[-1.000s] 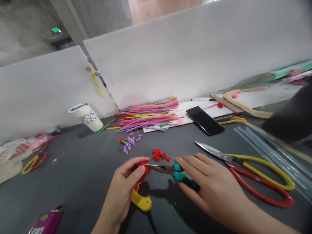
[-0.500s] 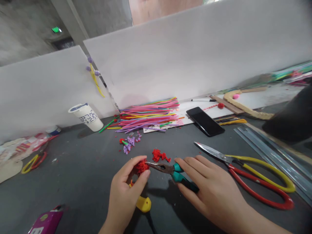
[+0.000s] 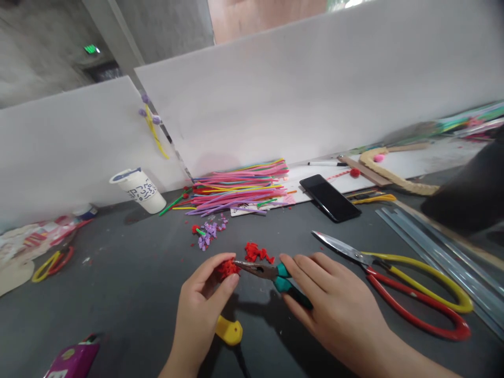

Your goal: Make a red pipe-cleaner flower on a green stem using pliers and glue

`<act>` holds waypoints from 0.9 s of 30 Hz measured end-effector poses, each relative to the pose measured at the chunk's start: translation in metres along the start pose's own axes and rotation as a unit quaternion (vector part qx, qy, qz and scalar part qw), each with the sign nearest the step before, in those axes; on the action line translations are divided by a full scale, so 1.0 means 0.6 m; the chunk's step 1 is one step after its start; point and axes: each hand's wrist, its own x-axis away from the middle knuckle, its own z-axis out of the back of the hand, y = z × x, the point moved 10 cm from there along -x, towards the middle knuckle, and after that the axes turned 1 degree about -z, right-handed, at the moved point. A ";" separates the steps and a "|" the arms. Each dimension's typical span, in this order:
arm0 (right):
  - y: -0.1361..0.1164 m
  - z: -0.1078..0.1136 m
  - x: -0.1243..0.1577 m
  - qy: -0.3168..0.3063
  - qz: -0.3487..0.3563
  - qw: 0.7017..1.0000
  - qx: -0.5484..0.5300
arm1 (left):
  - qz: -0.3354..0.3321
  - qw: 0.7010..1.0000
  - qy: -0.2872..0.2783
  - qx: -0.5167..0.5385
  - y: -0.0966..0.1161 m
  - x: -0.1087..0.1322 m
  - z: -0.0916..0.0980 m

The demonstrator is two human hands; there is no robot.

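Left hand (image 3: 202,302), near centre of a dark grey table (image 3: 129,278), fingers and thumb pinched around a small red fuzzy bundle (image 3: 227,268). Right hand (image 3: 334,304), just right of it, clenched around the teal handles of needle-nose pliers (image 3: 271,274), tips closed and touching the bundle's right side. Under the left hand, a yellow-handled tool (image 3: 228,331) lying on the table, mostly hidden by the wrist.

Just beyond the pliers, a small heap of red scraps (image 3: 258,253); farther and to the left, purple scraps (image 3: 208,233) scattered with a few red bits. To the right of the right hand, large scissors (image 3: 394,278) with one yellow and one red handle, blades closed and pointing left. At the far side, against a white partition (image 3: 295,94), a stack of colourful pipe cleaners (image 3: 240,189) in pink, purple, yellow and green. Right of the stack, a black phone (image 3: 328,197), screen up and dark, partly on a white sheet. Far left, a white paper cup (image 3: 137,189) tipped against the partition; nearer the left edge, a second pair of yellow and red scissors (image 3: 49,262). Bottom left corner, a magenta packet (image 3: 74,359), cut off by the edge. Along the right side, pale clear strips (image 3: 441,252) running near to far.
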 end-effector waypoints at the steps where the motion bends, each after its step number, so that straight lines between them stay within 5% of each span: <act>1: -0.002 0.001 0.000 0.006 0.005 1.000 0.011 | 0.005 1.000 -0.002 0.005 -0.002 0.000 0.000; 13: 0.026 0.006 -0.009 -0.021 -0.061 0.995 -0.074 | 0.053 0.993 0.030 0.099 0.000 0.001 -0.003; 27: 0.026 0.005 -0.008 -0.024 -0.024 0.997 -0.074 | 0.040 0.993 -0.023 0.106 0.001 0.000 -0.016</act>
